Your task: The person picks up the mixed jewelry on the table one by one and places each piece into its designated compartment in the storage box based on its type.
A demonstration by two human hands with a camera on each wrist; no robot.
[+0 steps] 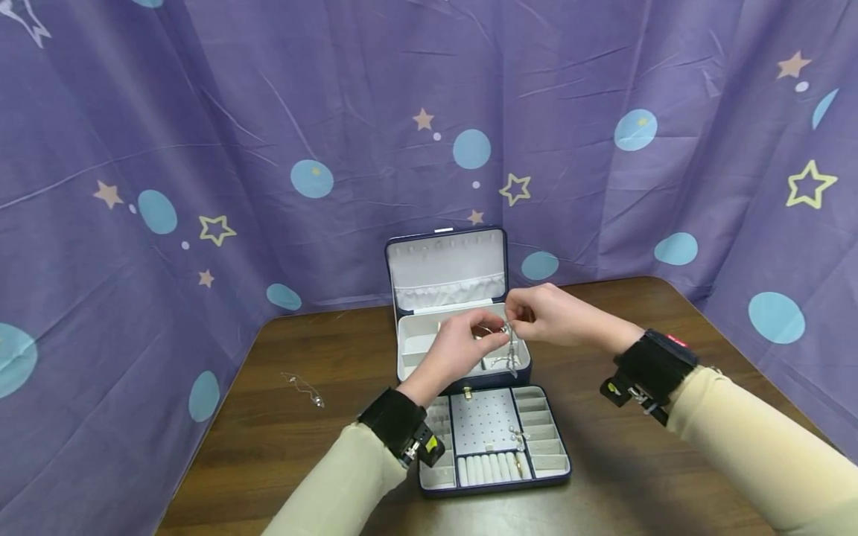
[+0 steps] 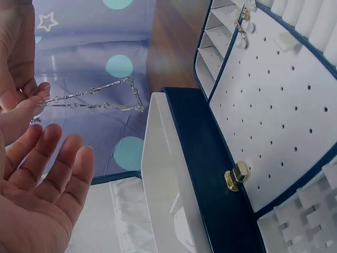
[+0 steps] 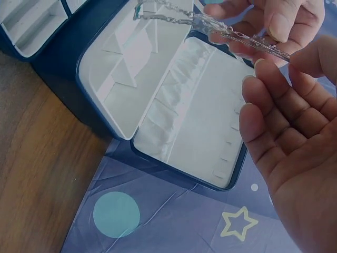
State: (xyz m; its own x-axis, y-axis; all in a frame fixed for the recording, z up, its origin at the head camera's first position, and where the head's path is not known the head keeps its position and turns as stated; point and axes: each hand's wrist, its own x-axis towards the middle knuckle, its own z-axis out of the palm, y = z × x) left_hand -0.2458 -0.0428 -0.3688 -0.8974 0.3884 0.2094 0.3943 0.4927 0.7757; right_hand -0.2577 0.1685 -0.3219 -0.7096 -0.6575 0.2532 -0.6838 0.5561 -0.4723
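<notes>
Head view: left hand (image 1: pixel 462 342) and right hand (image 1: pixel 546 316) pinched a silvery chain (image 3: pixel 208 23), apparently arranging it; the next move likely required steady control.

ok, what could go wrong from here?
1. Drop: the silver chain appears held only by the fingertips of the left hand and right hand, so it could slip.
2. Snag: its loose loop hangs free and might catch on a divider in the open box.
3. Bump: the left wrist camera looks close to the front tray and may brush it.
</notes>
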